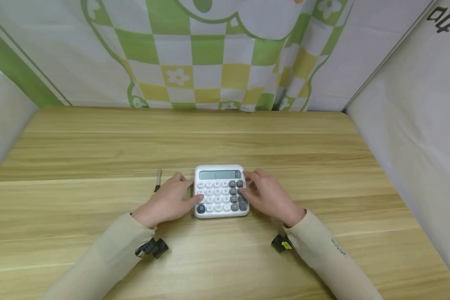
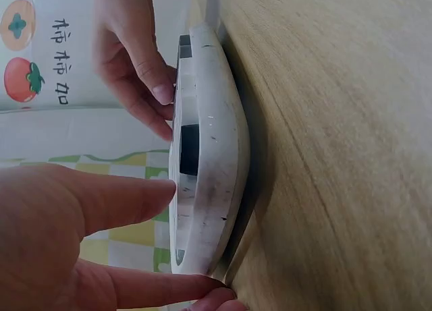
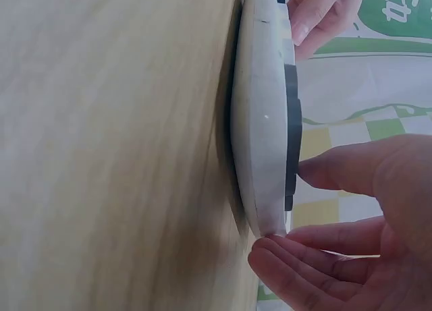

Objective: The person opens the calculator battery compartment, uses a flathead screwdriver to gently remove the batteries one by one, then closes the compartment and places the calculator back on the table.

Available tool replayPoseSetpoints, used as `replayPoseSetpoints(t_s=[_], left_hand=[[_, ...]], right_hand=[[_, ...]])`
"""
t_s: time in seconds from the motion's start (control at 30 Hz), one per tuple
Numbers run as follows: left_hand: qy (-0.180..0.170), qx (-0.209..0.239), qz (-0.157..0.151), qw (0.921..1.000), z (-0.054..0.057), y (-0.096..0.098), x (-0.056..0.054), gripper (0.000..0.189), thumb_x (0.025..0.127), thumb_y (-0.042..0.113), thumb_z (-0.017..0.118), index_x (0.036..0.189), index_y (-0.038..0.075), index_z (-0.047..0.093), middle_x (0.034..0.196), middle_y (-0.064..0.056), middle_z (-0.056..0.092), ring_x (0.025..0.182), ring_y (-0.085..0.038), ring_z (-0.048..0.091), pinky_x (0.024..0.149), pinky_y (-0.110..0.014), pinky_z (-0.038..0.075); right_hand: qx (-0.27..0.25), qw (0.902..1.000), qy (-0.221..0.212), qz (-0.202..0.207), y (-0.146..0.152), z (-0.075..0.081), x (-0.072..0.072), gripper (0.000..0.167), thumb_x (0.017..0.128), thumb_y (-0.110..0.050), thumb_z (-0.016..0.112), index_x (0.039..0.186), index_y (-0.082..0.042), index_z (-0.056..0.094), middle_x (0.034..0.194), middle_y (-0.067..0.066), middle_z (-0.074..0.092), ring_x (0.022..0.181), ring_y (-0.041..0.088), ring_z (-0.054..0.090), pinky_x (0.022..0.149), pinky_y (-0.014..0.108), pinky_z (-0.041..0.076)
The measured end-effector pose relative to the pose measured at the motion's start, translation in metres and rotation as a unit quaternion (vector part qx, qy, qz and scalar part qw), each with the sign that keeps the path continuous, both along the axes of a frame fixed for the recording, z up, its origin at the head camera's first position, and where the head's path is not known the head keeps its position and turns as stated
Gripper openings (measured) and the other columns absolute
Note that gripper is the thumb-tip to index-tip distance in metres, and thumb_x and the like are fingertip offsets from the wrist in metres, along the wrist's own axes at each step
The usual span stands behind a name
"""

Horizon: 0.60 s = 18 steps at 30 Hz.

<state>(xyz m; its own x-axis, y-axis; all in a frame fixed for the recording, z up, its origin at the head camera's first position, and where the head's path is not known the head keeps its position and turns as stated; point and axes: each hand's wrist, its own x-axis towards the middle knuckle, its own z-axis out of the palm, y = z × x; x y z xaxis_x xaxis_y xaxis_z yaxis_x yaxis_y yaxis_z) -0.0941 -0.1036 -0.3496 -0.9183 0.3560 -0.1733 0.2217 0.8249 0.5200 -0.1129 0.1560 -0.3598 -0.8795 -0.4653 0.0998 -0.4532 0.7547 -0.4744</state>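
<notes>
A white calculator with round white and grey keys lies on the wooden table, its display reading 0. My left hand grips its left side, thumb over the keys and fingers at the edge. On the opposite side my right hand holds the right edge, its thumb on the grey keys. The left wrist view shows the calculator's scuffed white side facing me, with the left thumb on top. In the right wrist view, the right fingertips meet the corner of the casing. A screwdriver lies beside the left hand, which partly hides its handle.
The wooden table extends around the calculator. A green, white and yellow checked curtain hangs along its back edge, and white cloth walls border the sides. Small black cameras are strapped at both sleeve cuffs.
</notes>
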Motion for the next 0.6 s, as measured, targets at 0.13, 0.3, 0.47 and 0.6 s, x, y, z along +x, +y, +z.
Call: replayPoseSetpoints(t_s=[0.13, 0.3, 0.47, 0.6], left_hand=[[0.003, 0.001, 0.002, 1.0, 0.0, 0.0016, 0.0005, 0.055, 0.093, 0.032, 0.059, 0.132, -0.007, 0.052, 0.108, -0.019, 0.055, 0.091, -0.025, 0.05, 0.076, -0.038, 0.046], [0.008, 0.001, 0.009, 0.9999, -0.0013, 0.0048, 0.0009, 0.05, 0.094, 0.031, 0.059, 0.126, -0.007, 0.057, 0.105, -0.017, 0.055, 0.089, -0.024, 0.049, 0.076, -0.036, 0.045], [0.016, 0.004, 0.012, 0.9998, -0.0014, 0.007, 0.0021, 0.045, 0.094, 0.029, 0.059, 0.121, -0.006, 0.06, 0.1, -0.014, 0.053, 0.085, -0.023, 0.047, 0.073, -0.034, 0.042], [0.022, 0.011, 0.016, 0.9996, -0.0033, 0.008, 0.0031, 0.041, 0.094, 0.029, 0.06, 0.118, -0.004, 0.062, 0.098, -0.014, 0.052, 0.084, -0.022, 0.046, 0.073, -0.034, 0.042]], right_hand=[[-0.004, 0.9999, -0.01, -0.001, -0.001, -0.0005, 0.0016, 0.05, 0.089, -0.019, 0.067, 0.129, 0.007, 0.054, 0.099, 0.014, 0.063, 0.086, 0.021, 0.063, 0.073, 0.028, 0.054], [-0.004, 0.9997, -0.024, -0.008, -0.0037, 0.0014, 0.0045, 0.054, 0.09, -0.02, 0.067, 0.133, 0.008, 0.05, 0.095, 0.012, 0.063, 0.08, 0.018, 0.062, 0.068, 0.025, 0.053], [0.0, 0.9989, -0.041, -0.022, -0.0069, 0.002, 0.0062, 0.056, 0.09, -0.02, 0.067, 0.135, 0.008, 0.048, 0.095, 0.012, 0.063, 0.077, 0.015, 0.06, 0.063, 0.021, 0.05], [-0.004, 0.9978, -0.055, -0.038, -0.01, 0.0021, 0.0082, 0.059, 0.089, -0.02, 0.067, 0.136, 0.008, 0.046, 0.096, 0.012, 0.062, 0.076, 0.015, 0.058, 0.062, 0.021, 0.049]])
